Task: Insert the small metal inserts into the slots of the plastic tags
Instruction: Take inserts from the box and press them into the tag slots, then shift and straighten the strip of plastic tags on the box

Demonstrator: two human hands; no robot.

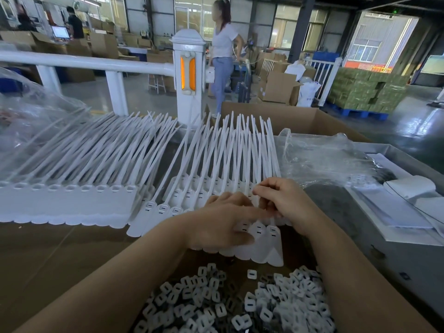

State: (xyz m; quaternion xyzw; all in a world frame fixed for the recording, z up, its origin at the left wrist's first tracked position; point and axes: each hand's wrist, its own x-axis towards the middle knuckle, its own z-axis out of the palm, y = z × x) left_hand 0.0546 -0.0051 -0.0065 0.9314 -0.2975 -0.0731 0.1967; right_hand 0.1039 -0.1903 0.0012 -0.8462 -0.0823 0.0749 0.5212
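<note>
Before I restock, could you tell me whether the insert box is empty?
Not empty: loose inserts heap in the cardboard box.

Left hand point(223, 219) lies flat, fingers straight, pressing on a fanned row of white plastic tags point(262, 246) on the counter point(60, 255). Right hand point(281, 198) pinches at the tag heads (what it holds is hidden). Loose inserts point(240, 306) piled nearest. Second tag row point(72, 205) lies left.

No text or label can be read anywhere.
</note>
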